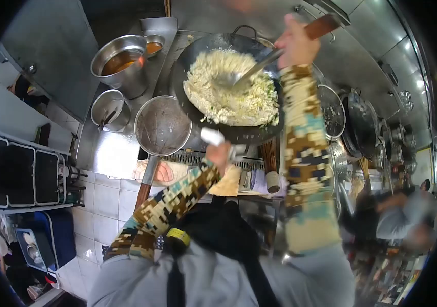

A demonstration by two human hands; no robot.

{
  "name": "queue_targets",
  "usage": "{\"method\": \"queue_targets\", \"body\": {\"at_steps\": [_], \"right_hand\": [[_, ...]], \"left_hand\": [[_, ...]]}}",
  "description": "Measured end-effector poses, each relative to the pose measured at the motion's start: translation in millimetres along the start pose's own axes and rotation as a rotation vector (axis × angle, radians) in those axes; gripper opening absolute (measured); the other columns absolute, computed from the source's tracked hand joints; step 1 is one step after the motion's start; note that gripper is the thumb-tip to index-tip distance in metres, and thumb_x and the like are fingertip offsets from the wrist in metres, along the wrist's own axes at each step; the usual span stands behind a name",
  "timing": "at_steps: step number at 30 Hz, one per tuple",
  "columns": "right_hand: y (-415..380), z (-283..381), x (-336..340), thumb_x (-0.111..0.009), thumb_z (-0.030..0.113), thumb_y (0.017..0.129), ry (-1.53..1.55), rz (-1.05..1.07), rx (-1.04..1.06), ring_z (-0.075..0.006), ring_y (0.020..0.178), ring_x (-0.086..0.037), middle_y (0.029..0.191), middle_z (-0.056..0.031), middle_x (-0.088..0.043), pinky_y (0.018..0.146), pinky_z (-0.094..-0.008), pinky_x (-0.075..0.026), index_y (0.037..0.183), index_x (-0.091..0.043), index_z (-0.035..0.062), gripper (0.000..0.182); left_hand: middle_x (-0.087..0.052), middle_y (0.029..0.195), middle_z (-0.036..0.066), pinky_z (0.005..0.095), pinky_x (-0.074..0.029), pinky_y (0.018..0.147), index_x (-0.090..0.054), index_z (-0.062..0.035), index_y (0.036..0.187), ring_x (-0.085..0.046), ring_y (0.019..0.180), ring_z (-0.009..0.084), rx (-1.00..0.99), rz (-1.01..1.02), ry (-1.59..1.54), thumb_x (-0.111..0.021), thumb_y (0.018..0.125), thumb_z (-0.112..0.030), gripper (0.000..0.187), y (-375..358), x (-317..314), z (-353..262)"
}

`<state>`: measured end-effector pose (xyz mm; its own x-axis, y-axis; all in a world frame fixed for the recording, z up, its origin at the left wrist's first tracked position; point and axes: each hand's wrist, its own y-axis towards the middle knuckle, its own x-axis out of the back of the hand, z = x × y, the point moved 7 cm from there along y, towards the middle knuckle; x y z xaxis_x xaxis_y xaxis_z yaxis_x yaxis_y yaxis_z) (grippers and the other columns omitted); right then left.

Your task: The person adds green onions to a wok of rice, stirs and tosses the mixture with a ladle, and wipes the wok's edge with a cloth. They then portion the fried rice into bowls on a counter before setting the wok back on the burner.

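Note:
A large dark wok (pixel 259 134) holds a heap of pale fried rice (pixel 228 105) with green bits in it. My right hand (pixel 299 43), raised at the wok's upper right, is closed around the wooden-ended handle of a metal ladle (pixel 259 65). The ladle's bowl is blurred and rests in the rice. At the wok's near edge, my left hand (pixel 219 156) is closed on a white cloth (pixel 212 136), blurred by motion, by the wok's rim. Patterned sleeves cover both my forearms.
Left of the wok are a steel pot of reddish liquid (pixel 132 77), a smaller pot (pixel 111 113) and a long-handled strainer (pixel 163 128). A bamboo brush (pixel 269 158) stands near the front edge. More pans (pixel 359 123) hang at right, where another person (pixel 405 215) is bent over.

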<state>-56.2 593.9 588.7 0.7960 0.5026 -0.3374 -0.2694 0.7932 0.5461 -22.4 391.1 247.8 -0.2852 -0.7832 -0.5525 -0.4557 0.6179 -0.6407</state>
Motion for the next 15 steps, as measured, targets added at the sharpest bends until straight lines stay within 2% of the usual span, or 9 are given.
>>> {"method": "queue_targets", "body": {"at_steps": [1, 3, 4, 7, 9, 11, 12, 13, 15], "right_hand": [[13.2, 26.3, -3.7, -0.069, 0.017, 0.079, 0.046, 0.17, 0.008, -0.0192, 0.045, -0.051, 0.058, -0.0068, -0.051, 0.044, -0.0338, -0.045, 0.081, -0.055, 0.002, 0.021], [82.5, 63.1, 26.0, -0.059, 0.022, 0.086, -0.19, 0.18, -0.124, -0.0218, 0.057, -0.058, 0.07, -0.0074, -0.054, 0.055, -0.0341, -0.05, 0.099, -0.06, 0.0, 0.026], [96.7, 103.4, 31.7, -0.058, 0.021, 0.087, -0.187, 0.186, -0.047, -0.022, 0.062, -0.06, 0.073, -0.0075, -0.055, 0.061, -0.0325, -0.05, 0.11, -0.058, 0.0006, 0.031], [70.8, 140.6, 48.6, -0.05, 0.005, 0.084, -0.538, 0.213, -0.006, -0.021, 0.067, -0.061, 0.071, -0.0067, -0.055, 0.066, -0.0343, -0.051, 0.114, -0.057, 0.0006, 0.032], [1.9, 134.9, 3.5, -0.057, 0.02, 0.083, -0.437, 0.207, -0.17, -0.0195, 0.058, -0.056, 0.066, -0.0047, -0.056, 0.057, -0.0335, -0.049, 0.096, -0.06, 0.0044, 0.021], [-21.0, 31.5, -28.4, -0.058, 0.021, 0.083, -0.262, 0.141, -0.135, -0.0186, 0.056, -0.056, 0.064, -0.0045, -0.056, 0.057, -0.0322, -0.048, 0.093, -0.06, 0.0045, 0.019], [-14.1, 9.5, -36.7, -0.059, 0.021, 0.083, -0.222, 0.154, -0.125, -0.0182, 0.056, -0.056, 0.064, -0.0045, -0.056, 0.056, -0.0315, -0.048, 0.092, -0.06, 0.0046, 0.018], [6.9, 15.4, -35.7, -0.06, 0.021, 0.083, -0.237, 0.183, -0.134, -0.0177, 0.055, -0.055, 0.063, -0.0044, -0.056, 0.056, -0.0309, -0.047, 0.09, -0.06, 0.0047, 0.018], [56.8, 61.3, -22.8, -0.061, 0.022, 0.083, -0.316, 0.229, -0.114, -0.0168, 0.054, -0.055, 0.062, -0.0043, -0.055, 0.055, -0.0296, -0.047, 0.087, -0.06, 0.0048, 0.018]], "left_hand": [[-0.061, 0.095, 0.013, 0.0358, -0.055, 0.065, -0.055, 0.0045, 0.093, -0.063, 0.079, 0.0259, 0.064, 0.024, 0.035, -0.054, 0.085, -0.01, 0.017, -14.4, 13.7, 19.6], [-0.063, 0.097, 0.014, 0.0362, -0.056, 0.064, -0.057, 0.0052, 0.093, -0.064, 0.078, 0.0248, 0.133, -0.005, 0.161, -0.055, 0.083, -0.007, 0.016, -63.7, 27.4, 23.3], [-0.064, 0.099, 0.014, 0.037, -0.056, 0.062, -0.057, 0.0052, 0.093, -0.064, 0.075, 0.0235, 0.145, -0.061, 0.25, -0.056, 0.082, -0.007, 0.017, -97.6, 27.5, 7.6], [-0.062, 0.097, 0.015, 0.038, -0.056, 0.062, -0.056, 0.0043, 0.094, -0.064, 0.076, 0.0251, 0.145, 0.096, 0.126, -0.057, 0.081, -0.011, 0.02, -62.4, -16.0, -29.5], [-0.06, 0.094, 0.016, 0.0386, -0.057, 0.061, -0.055, 0.0041, 0.094, -0.064, 0.075, 0.0262, 0.065, 0.162, 0.036, -0.057, 0.081, -0.013, 0.021, -35.8, -37.9, -46.9], [-0.058, 0.088, 0.016, 0.0389, -0.057, 0.059, -0.054, 0.0047, 0.092, -0.064, 0.074, 0.0275, -0.077, 0.117, -0.111, -0.056, 0.081, -0.014, 0.021, -4.2, -15.6, -14.8], [-0.065, 0.087, 0.015, 0.0362, -0.057, 0.062, -0.057, 0.0031, 0.086, -0.064, 0.073, 0.0244, -0.025, 0.044, 0.109, -0.049, 0.09, -0.015, 0.02, 18.6, 11.0, 18.5], [-0.066, 0.089, 0.017, 0.036, -0.057, 0.061, -0.058, 0.0047, 0.086, -0.064, 0.071, 0.024, -0.056, 0.021, 0.151, -0.047, 0.09, -0.013, 0.022, -0.7, 23.4, 29.3], [-0.063, 0.087, 0.016, 0.0375, -0.053, 0.061, -0.058, 0.0029, 0.091, -0.062, 0.068, 0.0238, -0.616, 0.063, 1.089, -0.061, 0.081, -0.018, 0.023, -1.7, 47.9, 50.4]]}}
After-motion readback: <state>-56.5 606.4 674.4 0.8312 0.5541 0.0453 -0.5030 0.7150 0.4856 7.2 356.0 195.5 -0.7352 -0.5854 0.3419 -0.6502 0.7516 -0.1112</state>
